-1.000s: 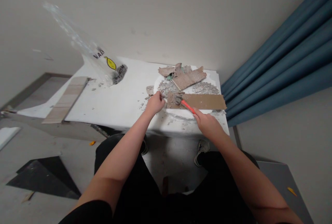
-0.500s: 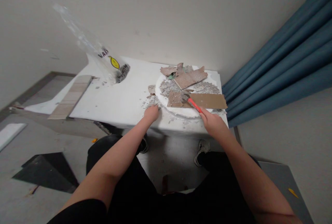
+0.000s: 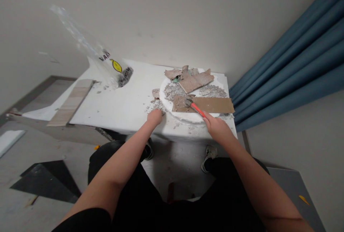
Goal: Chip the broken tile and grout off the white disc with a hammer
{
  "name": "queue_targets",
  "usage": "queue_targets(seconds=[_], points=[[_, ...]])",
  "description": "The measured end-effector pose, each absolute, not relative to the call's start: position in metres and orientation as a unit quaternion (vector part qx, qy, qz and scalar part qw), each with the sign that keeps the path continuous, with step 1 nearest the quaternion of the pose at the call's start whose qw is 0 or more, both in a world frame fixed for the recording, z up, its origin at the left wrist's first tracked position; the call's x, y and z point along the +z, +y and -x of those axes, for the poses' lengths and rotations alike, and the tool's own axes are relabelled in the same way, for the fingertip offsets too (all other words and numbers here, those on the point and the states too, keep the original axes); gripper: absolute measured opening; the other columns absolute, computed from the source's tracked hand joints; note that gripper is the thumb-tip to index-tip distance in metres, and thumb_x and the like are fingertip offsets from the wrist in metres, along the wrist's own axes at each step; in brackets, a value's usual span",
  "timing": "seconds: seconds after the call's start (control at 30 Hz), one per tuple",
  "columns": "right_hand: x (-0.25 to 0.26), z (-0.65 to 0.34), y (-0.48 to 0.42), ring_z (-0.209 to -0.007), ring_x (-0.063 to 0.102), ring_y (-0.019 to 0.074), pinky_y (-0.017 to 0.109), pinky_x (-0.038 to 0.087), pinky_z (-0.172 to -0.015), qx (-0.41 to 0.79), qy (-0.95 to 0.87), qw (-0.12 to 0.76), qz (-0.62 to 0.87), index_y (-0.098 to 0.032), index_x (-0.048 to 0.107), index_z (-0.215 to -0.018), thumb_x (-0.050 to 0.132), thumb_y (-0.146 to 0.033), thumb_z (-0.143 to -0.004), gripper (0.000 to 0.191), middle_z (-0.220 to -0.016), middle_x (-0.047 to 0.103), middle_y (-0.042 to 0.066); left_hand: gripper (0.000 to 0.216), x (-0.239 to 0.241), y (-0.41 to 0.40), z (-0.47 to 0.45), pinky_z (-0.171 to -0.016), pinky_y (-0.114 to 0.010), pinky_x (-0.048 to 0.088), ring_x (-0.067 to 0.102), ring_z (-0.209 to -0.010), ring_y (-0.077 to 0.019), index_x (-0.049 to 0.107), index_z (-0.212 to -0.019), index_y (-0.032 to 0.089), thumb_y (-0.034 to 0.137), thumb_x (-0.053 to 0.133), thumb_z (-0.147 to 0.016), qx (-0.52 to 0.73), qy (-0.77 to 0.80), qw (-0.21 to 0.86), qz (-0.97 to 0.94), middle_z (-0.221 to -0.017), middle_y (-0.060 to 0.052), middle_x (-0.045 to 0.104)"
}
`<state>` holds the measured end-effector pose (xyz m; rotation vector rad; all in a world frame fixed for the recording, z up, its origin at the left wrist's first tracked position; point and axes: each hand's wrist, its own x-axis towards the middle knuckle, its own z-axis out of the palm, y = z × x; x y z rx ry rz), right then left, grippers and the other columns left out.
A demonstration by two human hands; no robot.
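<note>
From the left, we are seeing a tall clear bag (image 3: 106, 66) standing on the white surface (image 3: 120, 108); strong shaking could be tipping it over, because it is looking thin and soft. Next, our left grip (image 3: 155, 117) is resting low beside the loose crumbs (image 3: 151, 107), and a careless sweep could be pushing them off the front edge. This grip is also lying quite near the red-handled hammer (image 3: 197, 109) — a slipping blow, we are judging, could be hurting it. On the round white board (image 3: 188, 117), the brown strip (image 3: 216, 105) is lying with no hand pressing it, so an uneven hit could be making it slide or jump.

About the hold: our left grip is showing curled fingers, but we are not able to tell whether it is having anything inside. The crumbs are lying just beyond it. Our right grip (image 3: 217, 124) is wrapping tightly around the end of the hammer's handle — no gap is showing. From there the hammer is slanting forward and left, its head being over the left part of the strip, while the strip's right part is lying beyond this grip.
</note>
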<state>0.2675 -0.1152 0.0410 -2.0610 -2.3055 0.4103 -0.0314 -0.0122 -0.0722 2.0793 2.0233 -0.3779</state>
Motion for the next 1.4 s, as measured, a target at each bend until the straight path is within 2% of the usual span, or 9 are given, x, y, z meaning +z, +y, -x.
queue_targets(seconds=[0.33, 0.57, 0.67, 0.87, 1.0, 1.07, 1.23, 1.3, 1.4], points=[[0.038, -0.280, -0.112, -0.085, 0.070, 0.0255, 0.032, 0.049, -0.073, 0.148, -0.747, 0.028, 0.648, -0.028, 0.049, -0.148, 0.033, -0.038, -0.104, 0.048, -0.109, 0.075, 0.010, 0.034, -0.068, -0.008, 0.035, -0.081, -0.033, 0.054, 0.068, -0.104, -0.0305, 0.069, -0.113, 0.014, 0.025, 0.052, -0.086, -0.098, 0.697, 0.103, -0.703, -0.114, -0.019, 0.071], [0.033, -0.291, -0.109, -0.111, 0.066, 0.0289, 0.036, 0.050, -0.090, 0.200, -0.735, 0.131, 0.634, -0.024, 0.059, -0.140, 0.036, -0.036, -0.103, 0.045, -0.130, 0.069, 0.009, 0.029, -0.067, -0.010, 0.031, -0.087, -0.033, 0.053, 0.068, -0.107, -0.0291, 0.072, -0.104, 0.015, 0.017, 0.050, -0.085, -0.111, 0.663, 0.112, -0.732, -0.113, -0.017, 0.072], [0.036, -0.299, -0.109, -0.117, 0.064, 0.0308, 0.040, 0.050, -0.095, 0.214, -0.722, 0.169, 0.636, -0.022, 0.060, -0.140, 0.036, -0.035, -0.102, 0.047, -0.132, 0.067, 0.010, 0.027, -0.070, -0.010, 0.030, -0.086, -0.033, 0.053, 0.068, -0.106, -0.0296, 0.072, -0.102, 0.016, 0.018, 0.053, -0.083, -0.113, 0.664, 0.123, -0.729, -0.112, -0.017, 0.072], [0.039, -0.296, -0.111, -0.115, 0.066, 0.0303, 0.041, 0.051, -0.095, 0.203, -0.736, 0.179, 0.620, -0.024, 0.057, -0.143, 0.037, -0.036, -0.102, 0.047, -0.131, 0.068, 0.009, 0.036, -0.063, -0.006, 0.032, -0.082, -0.034, 0.053, 0.067, -0.106, -0.0302, 0.063, -0.117, 0.018, 0.023, 0.053, -0.083, -0.111, 0.683, 0.118, -0.712, -0.113, -0.016, 0.071], [0.033, -0.292, -0.110, -0.106, 0.069, 0.0291, 0.041, 0.052, -0.091, 0.187, -0.748, 0.135, 0.622, -0.028, 0.057, -0.143, 0.037, -0.036, -0.102, 0.046, -0.126, 0.071, 0.008, 0.044, -0.041, 0.000, 0.031, -0.079, -0.034, 0.052, 0.068, -0.101, -0.0289, 0.053, -0.127, 0.018, 0.029, 0.052, -0.084, -0.026, 0.732, 0.105, -0.673, -0.111, -0.014, 0.072], [0.031, -0.294, -0.108, -0.107, 0.068, 0.0295, 0.041, 0.052, -0.091, 0.185, -0.738, 0.122, 0.637, -0.026, 0.058, -0.143, 0.037, -0.037, -0.103, 0.046, -0.126, 0.071, 0.010, 0.036, -0.029, 0.003, 0.028, -0.078, -0.032, 0.050, 0.068, -0.096, -0.0259, 0.057, -0.119, 0.019, 0.028, 0.051, -0.085, 0.043, 0.723, 0.115, -0.680, -0.104, -0.011, 0.073], [0.031, -0.302, -0.102, -0.113, 0.066, 0.0296, 0.040, 0.051, -0.092, 0.200, -0.729, 0.108, 0.646, -0.025, 0.057, -0.143, 0.036, -0.038, -0.104, 0.047, -0.130, 0.069, 0.010, 0.018, -0.014, 0.003, 0.015, -0.076, -0.030, 0.049, 0.065, -0.081, -0.0206, 0.066, -0.084, 0.017, 0.028, 0.052, -0.082, 0.169, 0.686, 0.145, -0.692, -0.085, -0.007, 0.073], [0.031, -0.303, -0.102, -0.114, 0.065, 0.0294, 0.040, 0.051, -0.092, 0.206, -0.728, 0.106, 0.646, -0.025, 0.057, -0.143, 0.036, -0.038, -0.104, 0.047, -0.132, 0.068, 0.009, 0.015, -0.012, 0.001, 0.013, -0.073, -0.029, 0.049, 0.064, -0.076, -0.0189, 0.067, -0.082, 0.016, 0.028, 0.059, -0.077, 0.197, 0.674, 0.187, -0.687, -0.080, -0.005, 0.071], [0.032, -0.303, -0.101, -0.116, 0.065, 0.0293, 0.038, 0.050, -0.093, 0.213, -0.725, 0.104, 0.647, -0.024, 0.057, -0.143, 0.037, -0.038, -0.103, 0.047, -0.133, 0.067, 0.010, 0.022, -0.008, 0.001, 0.012, -0.070, -0.027, 0.049, 0.062, -0.071, -0.0156, 0.069, -0.091, 0.014, 0.028, 0.067, -0.073, 0.256, 0.614, 0.273, -0.695, -0.079, -0.003, 0.071]])
